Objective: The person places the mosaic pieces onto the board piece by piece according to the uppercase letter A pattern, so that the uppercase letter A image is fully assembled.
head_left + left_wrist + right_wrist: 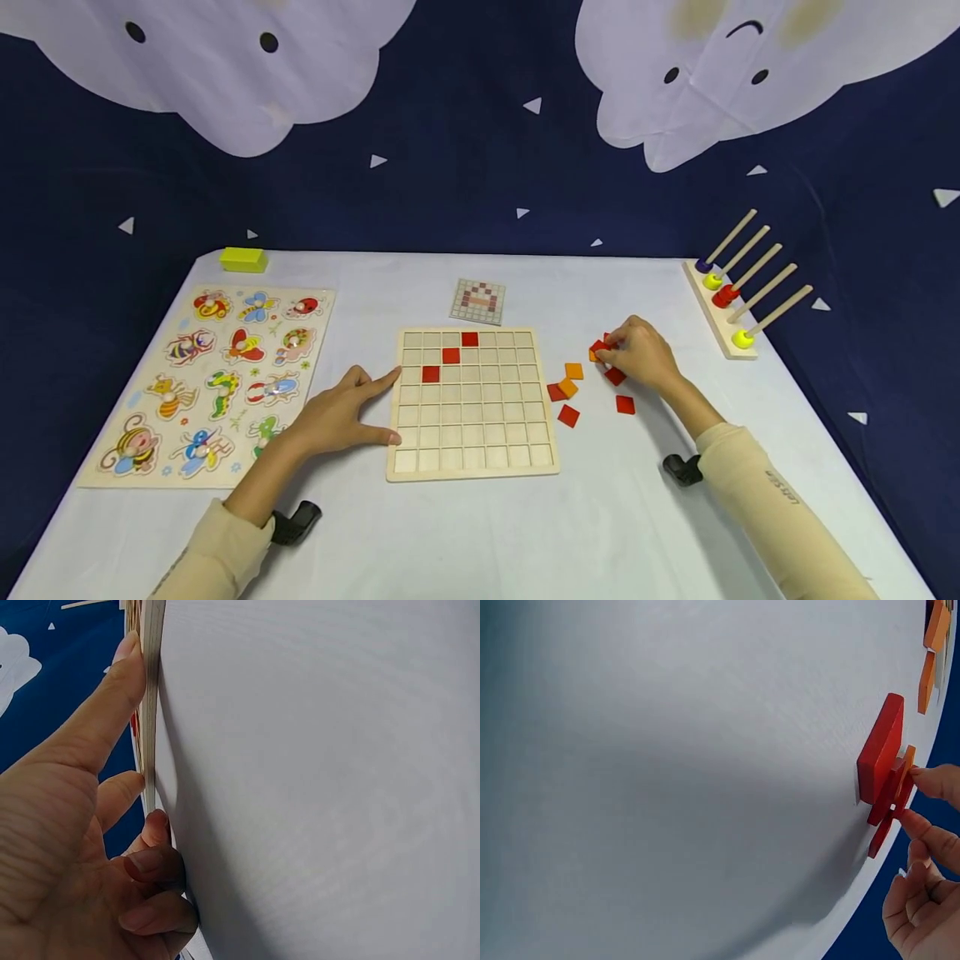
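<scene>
Your left hand [339, 417] has its thumb and forefinger spread wide, both tips touching the near side edge of the gridded wooden board [472, 477]; its other fingers are bent in below the board's edge. The board lies flat on the counter [480, 533], between your hands and just right of the left one. Three red squares [451, 356] sit in its compartments, stepping diagonally from the fourth of the top row down toward your left hand.

Your right hand [637, 354] is narrow, thumb and forefinger pinching a red tile [597, 346] in a small cluster, with an orange tile [905, 772] against the thumb. Just below that hand lie two more red tiles [625, 405], apart from each other. To its left, near the board, are two orange tiles [573, 371] and two further red tiles [568, 416].

Ahead of your hands and between them, a small pattern card [477, 302] rests beyond the board. Left of your left hand is an insect puzzle [202, 372], with a yellow block [243, 260] past its far edge. Beyond your right hand, to its right, stands a peg rack [697, 283] with coloured beads [724, 296]. Each wrist carries a black device [681, 470].
</scene>
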